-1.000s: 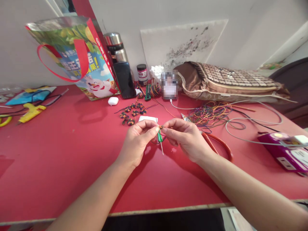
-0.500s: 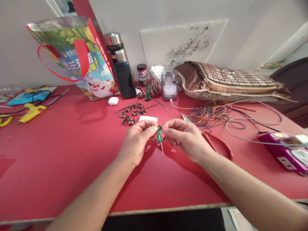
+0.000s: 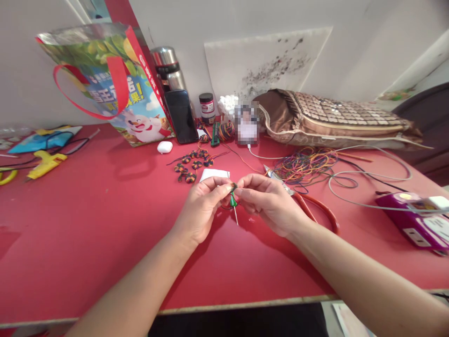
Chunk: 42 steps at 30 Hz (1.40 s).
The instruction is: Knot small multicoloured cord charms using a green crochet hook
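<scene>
Between the fingertips of my left hand (image 3: 205, 203) and my right hand (image 3: 264, 199) is a small dark knotted cord piece (image 3: 234, 186); both hands pinch it and hide much of it. Beneath them on the table lies an awl (image 3: 233, 201) with a green handle, its metal tip pointing toward me. A white pad (image 3: 215, 175) shows just behind my left fingers. Farther back sits a cluster of multicoloured knotted cord rounds (image 3: 197, 164). Close to my right hand are scissors (image 3: 307, 203) with orange-red handles, partly covered by that hand.
A tangle of coloured cord (image 3: 305, 166) and a white cable lie to the right, near a purple power strip (image 3: 414, 220). A printed bag (image 3: 140, 107), black phone (image 3: 181, 117) and brown quilted bag (image 3: 336, 117) stand along the back. At left is a yellow glue gun (image 3: 45, 164).
Both hands keep their pinch on the small cord piece, with only slight finger movement. My right hand has shifted a little toward the left. Nothing else on the table has moved.
</scene>
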Each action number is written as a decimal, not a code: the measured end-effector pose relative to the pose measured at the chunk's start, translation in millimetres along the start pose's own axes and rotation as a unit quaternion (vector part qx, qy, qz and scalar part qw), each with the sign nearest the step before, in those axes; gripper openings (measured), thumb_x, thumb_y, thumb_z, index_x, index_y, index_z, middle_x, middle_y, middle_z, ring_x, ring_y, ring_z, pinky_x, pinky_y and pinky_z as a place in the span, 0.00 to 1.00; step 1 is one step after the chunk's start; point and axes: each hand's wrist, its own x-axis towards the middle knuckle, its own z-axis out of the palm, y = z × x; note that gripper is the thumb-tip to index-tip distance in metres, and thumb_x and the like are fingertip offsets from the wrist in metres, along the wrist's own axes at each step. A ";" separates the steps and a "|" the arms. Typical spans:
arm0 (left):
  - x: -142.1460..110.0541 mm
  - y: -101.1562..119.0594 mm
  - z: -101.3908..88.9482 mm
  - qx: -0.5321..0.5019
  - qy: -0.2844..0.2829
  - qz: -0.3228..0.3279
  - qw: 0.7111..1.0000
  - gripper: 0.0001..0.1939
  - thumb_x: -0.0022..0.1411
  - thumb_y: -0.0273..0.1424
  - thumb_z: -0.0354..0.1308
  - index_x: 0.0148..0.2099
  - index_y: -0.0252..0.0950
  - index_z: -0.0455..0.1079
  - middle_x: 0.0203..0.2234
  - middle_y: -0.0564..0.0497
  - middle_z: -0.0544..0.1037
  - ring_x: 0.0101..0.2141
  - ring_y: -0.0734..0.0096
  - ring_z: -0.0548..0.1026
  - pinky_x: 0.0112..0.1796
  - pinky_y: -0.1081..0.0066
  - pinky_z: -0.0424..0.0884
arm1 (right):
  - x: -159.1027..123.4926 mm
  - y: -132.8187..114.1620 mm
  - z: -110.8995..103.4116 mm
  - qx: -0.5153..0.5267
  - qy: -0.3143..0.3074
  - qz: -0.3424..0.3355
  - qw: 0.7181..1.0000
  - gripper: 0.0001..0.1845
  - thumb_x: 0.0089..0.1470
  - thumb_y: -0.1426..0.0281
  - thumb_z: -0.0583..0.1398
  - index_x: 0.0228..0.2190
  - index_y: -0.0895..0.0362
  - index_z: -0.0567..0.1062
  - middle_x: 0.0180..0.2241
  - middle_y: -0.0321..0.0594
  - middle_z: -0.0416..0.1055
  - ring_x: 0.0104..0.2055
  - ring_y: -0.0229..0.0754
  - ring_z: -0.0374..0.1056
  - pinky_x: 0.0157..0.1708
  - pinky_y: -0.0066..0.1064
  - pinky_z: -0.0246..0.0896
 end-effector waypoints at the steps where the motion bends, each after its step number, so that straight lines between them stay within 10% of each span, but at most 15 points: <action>1: -0.2 -0.3 0.1 -0.004 0.001 -0.003 1.000 0.12 0.49 0.34 0.76 0.30 0.35 0.78 0.28 0.52 0.76 0.28 0.75 0.69 0.33 0.72 0.67 | 0.2 0.1 -0.4 0.003 -0.005 0.003 1.000 0.20 0.39 0.61 0.78 0.27 0.57 0.77 0.20 0.31 0.71 0.17 0.29 0.56 0.18 0.26 0.47; 36: 2.0 1.6 -3.7 -0.057 -0.017 -0.084 0.995 0.21 0.42 0.38 0.84 0.33 0.32 0.80 0.29 0.52 0.78 0.30 0.77 0.73 0.34 0.75 0.71 | 0.6 -1.9 -1.3 0.011 -0.007 0.004 1.000 0.19 0.43 0.59 0.77 0.27 0.58 0.77 0.20 0.29 0.67 0.17 0.29 0.56 0.17 0.25 0.47; 42: 3.3 -1.4 -4.0 0.023 -0.003 -0.015 1.000 0.21 0.41 0.36 0.84 0.32 0.33 0.79 0.28 0.51 0.79 0.30 0.75 0.74 0.33 0.74 0.70 | 1.6 4.3 -2.9 -0.067 0.001 -0.039 0.997 0.26 0.40 0.54 0.79 0.31 0.57 0.77 0.21 0.30 0.71 0.16 0.31 0.60 0.14 0.25 0.52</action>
